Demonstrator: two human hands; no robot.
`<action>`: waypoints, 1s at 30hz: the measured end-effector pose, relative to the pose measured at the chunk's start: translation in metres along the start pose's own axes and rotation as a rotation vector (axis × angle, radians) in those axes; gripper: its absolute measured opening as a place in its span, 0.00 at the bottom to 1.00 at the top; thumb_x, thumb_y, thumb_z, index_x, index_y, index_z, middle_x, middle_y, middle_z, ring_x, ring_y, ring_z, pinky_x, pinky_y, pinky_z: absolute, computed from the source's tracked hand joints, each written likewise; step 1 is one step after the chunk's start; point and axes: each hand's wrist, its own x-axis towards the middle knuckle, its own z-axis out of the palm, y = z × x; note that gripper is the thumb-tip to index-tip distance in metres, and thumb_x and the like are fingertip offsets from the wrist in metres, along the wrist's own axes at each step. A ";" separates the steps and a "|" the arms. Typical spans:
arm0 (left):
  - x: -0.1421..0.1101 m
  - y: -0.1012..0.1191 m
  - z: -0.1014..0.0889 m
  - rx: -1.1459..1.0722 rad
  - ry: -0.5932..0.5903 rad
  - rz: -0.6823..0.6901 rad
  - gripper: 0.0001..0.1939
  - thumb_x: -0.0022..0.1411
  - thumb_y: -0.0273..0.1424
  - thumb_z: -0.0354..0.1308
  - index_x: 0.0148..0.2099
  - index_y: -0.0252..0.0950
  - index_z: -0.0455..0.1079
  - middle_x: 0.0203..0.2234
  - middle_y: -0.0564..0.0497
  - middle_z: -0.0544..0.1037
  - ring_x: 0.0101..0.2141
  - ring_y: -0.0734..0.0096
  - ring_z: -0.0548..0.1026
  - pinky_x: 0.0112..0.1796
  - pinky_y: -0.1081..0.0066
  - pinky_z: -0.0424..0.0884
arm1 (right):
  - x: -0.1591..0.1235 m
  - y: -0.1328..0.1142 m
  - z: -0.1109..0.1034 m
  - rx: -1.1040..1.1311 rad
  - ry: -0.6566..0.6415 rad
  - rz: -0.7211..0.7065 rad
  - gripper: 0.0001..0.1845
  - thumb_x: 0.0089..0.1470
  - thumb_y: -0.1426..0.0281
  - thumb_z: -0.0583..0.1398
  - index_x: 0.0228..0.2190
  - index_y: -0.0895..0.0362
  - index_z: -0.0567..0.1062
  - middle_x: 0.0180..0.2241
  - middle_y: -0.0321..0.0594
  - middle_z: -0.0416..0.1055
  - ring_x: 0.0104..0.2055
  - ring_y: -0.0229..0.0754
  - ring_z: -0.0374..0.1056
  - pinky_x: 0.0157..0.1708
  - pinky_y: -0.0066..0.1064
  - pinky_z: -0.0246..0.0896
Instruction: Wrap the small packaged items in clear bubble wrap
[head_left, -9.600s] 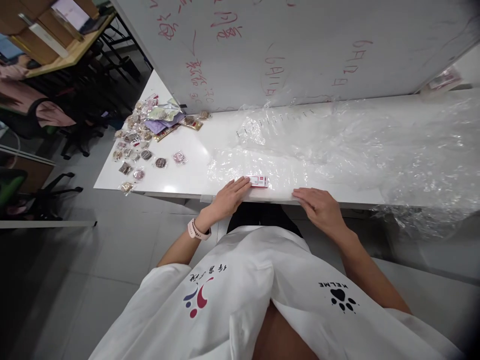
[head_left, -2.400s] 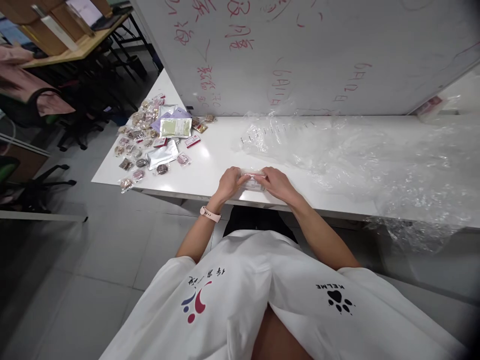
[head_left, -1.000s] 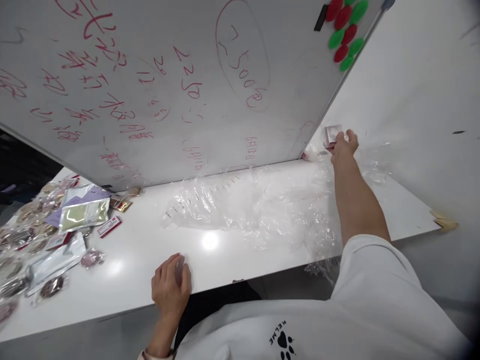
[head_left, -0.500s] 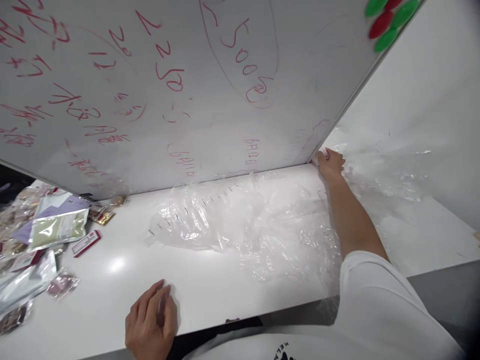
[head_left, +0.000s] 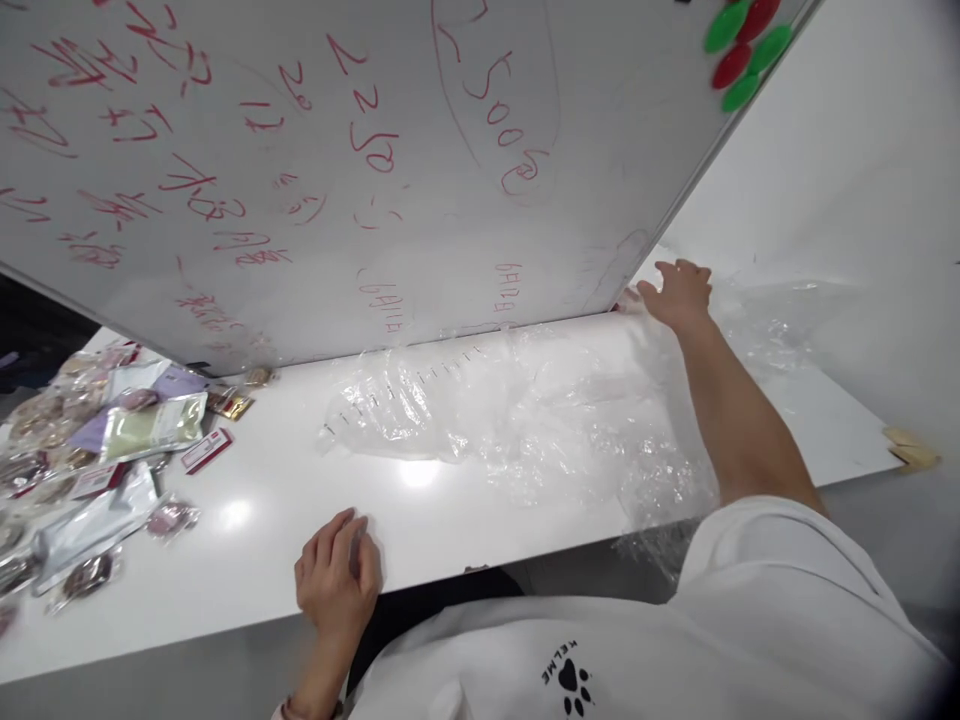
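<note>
Clear plastic film (head_left: pixel 555 430) lies crumpled and shiny across the white table (head_left: pixel 262 560), along the foot of the whiteboard (head_left: pixel 420 230). My right hand (head_left: pixel 681 293) is stretched out past the whiteboard's lower right corner, fingers spread, over the film there. It grips nothing that I can see. A small reddish thing (head_left: pixel 624 298) shows at that corner, too small to name. Near the table's front edge rests my left hand (head_left: pixel 337 570), fingers loosely bent and thumb apart, holding nothing visible. It is apart from the film.
Several small packets, a green pouch (head_left: pixel 154 427), a silver pouch (head_left: pixel 97 525) and a red-and-white box (head_left: pixel 206 451) are heaped at the left. Green and red magnets (head_left: pixel 731 66) sit high on the whiteboard. Film hangs over the front edge. A tan piece (head_left: pixel 911 450) lies at the right end.
My right hand has unfolded from a closed grip at the whiteboard corner and moved slightly right, fingers now spread. My left hand stays on the table. The whole view has shifted.
</note>
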 end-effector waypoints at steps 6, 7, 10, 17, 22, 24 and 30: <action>-0.004 0.004 -0.003 -0.066 -0.098 -0.077 0.10 0.62 0.27 0.57 0.44 0.38 0.75 0.46 0.45 0.80 0.46 0.55 0.74 0.45 0.60 0.65 | -0.213 -0.070 -0.004 0.291 -0.436 -0.831 0.31 0.65 0.53 0.54 0.66 0.40 0.57 0.67 0.41 0.58 0.65 0.53 0.59 0.60 0.50 0.60; -0.005 0.005 -0.004 -0.091 -0.117 -0.100 0.10 0.62 0.27 0.56 0.44 0.38 0.75 0.47 0.45 0.80 0.47 0.55 0.74 0.46 0.60 0.65 | -0.246 -0.083 0.009 0.296 -0.477 -0.913 0.35 0.63 0.52 0.56 0.68 0.40 0.54 0.68 0.41 0.54 0.67 0.54 0.56 0.60 0.51 0.59; -0.001 0.004 -0.010 -0.240 -0.196 -0.230 0.09 0.63 0.29 0.56 0.45 0.39 0.74 0.48 0.44 0.78 0.50 0.53 0.72 0.49 0.56 0.64 | -0.308 -0.119 0.060 0.314 -0.337 -0.865 0.39 0.60 0.53 0.60 0.68 0.46 0.56 0.69 0.47 0.52 0.68 0.60 0.51 0.60 0.59 0.56; 0.066 -0.040 -0.010 -1.102 -0.297 -0.886 0.24 0.61 0.42 0.62 0.56 0.39 0.64 0.50 0.42 0.72 0.45 0.65 0.74 0.43 0.66 0.72 | -0.340 -0.180 0.122 0.589 -0.164 -0.861 0.17 0.67 0.69 0.51 0.36 0.54 0.80 0.40 0.44 0.77 0.43 0.47 0.71 0.47 0.46 0.66; 0.097 -0.063 -0.006 -1.137 -0.318 -0.868 0.19 0.54 0.41 0.68 0.43 0.37 0.68 0.32 0.52 0.72 0.32 0.73 0.71 0.35 0.70 0.69 | -0.365 -0.166 0.111 0.597 -0.160 -0.918 0.14 0.65 0.66 0.54 0.43 0.51 0.79 0.51 0.45 0.73 0.50 0.49 0.69 0.49 0.45 0.67; 0.096 -0.057 -0.017 -1.065 -0.261 -0.687 0.14 0.56 0.39 0.67 0.33 0.36 0.69 0.27 0.53 0.71 0.30 0.72 0.70 0.36 0.69 0.69 | -0.368 -0.153 0.105 0.539 -0.120 -0.839 0.17 0.63 0.63 0.56 0.52 0.51 0.76 0.59 0.46 0.67 0.57 0.52 0.65 0.53 0.47 0.64; 0.062 -0.004 -0.078 -0.768 -0.061 0.455 0.04 0.66 0.29 0.58 0.36 0.40 0.72 0.42 0.48 0.81 0.52 0.61 0.72 0.52 0.58 0.70 | -0.362 -0.120 0.091 0.493 0.096 -0.439 0.26 0.59 0.58 0.57 0.57 0.52 0.71 0.59 0.49 0.67 0.62 0.56 0.61 0.62 0.56 0.51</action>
